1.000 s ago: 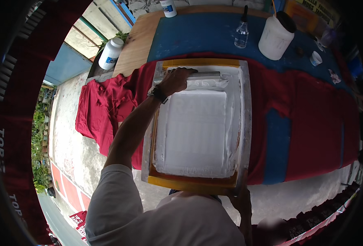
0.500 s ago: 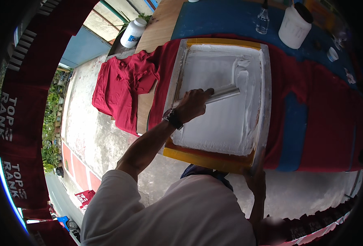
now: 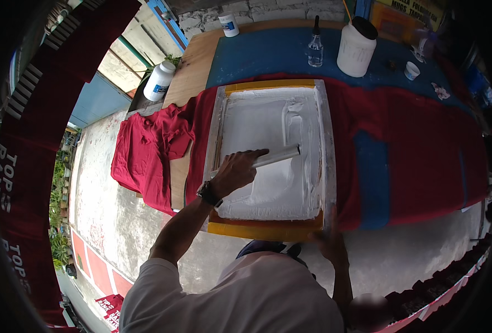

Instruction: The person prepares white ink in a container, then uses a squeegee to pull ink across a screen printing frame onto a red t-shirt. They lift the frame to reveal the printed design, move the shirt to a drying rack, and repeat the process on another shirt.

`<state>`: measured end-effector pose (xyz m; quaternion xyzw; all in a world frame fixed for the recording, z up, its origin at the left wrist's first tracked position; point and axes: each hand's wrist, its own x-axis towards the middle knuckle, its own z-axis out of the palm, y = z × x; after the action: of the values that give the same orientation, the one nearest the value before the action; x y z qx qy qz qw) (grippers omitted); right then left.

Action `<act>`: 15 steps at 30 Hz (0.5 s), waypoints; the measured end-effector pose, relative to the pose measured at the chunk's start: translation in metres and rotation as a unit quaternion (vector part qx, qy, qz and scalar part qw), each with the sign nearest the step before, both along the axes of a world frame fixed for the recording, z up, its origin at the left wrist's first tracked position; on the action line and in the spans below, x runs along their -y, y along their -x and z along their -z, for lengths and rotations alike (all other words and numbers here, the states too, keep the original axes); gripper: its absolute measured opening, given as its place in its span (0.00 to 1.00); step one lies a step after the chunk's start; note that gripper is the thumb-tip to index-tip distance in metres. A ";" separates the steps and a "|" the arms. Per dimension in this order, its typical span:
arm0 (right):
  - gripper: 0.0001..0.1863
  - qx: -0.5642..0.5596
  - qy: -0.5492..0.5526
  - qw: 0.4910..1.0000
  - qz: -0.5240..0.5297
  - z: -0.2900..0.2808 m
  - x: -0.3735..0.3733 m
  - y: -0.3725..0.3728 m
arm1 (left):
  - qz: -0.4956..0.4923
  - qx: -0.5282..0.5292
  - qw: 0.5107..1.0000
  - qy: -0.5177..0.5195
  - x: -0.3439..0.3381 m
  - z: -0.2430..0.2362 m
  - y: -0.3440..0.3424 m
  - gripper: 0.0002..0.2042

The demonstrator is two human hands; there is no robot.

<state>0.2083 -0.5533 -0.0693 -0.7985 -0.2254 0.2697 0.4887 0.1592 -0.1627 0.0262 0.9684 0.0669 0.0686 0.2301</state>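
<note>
Squeegee (image 3: 280, 156) has slid from the screen frame's (image 3: 328, 144) far end to roughly mid-screen; left hand (image 3: 236, 171) is clamped round it; right hand's (image 3: 331, 245) by the near right corner, grip too blurry to tell; red fabric (image 3: 429, 161) underneath.

Screen frame (image 3: 328, 139): grey sides are noted; yellow-orange bands (image 3: 265, 231) are seen at 12 and 6 o'clock.
Coating (image 3: 249, 119): white, streaked.
Squeegee (image 3: 279, 156): silvery grey.
Cloth (image 3: 435, 161): plain deep red, observed at 3 and 9 o'clock of the frame.
Table cover (image 3: 257, 50): blue, pale-specked, at 12 o'clock.
Large jar (image 3: 355, 53): white, black-lidded, at 1 o'clock.
Hanging cloth (image 3: 35, 150): dark red; white stripes are recorded at 10 o'clock.
</note>
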 end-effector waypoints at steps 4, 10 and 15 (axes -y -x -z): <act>0.61 -0.003 0.018 1.000 -0.002 -0.010 -0.001 -0.002 | -0.001 0.014 0.999 -0.048 -0.071 0.007 -0.094 0.31; 0.65 -0.046 0.049 0.998 0.004 -0.009 -0.004 -0.004 | 0.015 -0.046 0.995 -0.093 -0.145 0.036 -0.210 0.32; 0.65 0.011 0.014 1.000 -0.012 -0.001 -0.003 -0.005 | 0.011 -0.062 0.990 -0.124 -0.156 0.053 -0.260 0.36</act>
<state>0.2137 -0.5508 -0.0678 -0.8057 -0.2363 0.2695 0.4715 0.4196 -0.0070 -0.0268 0.9926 0.0609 0.0139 0.1043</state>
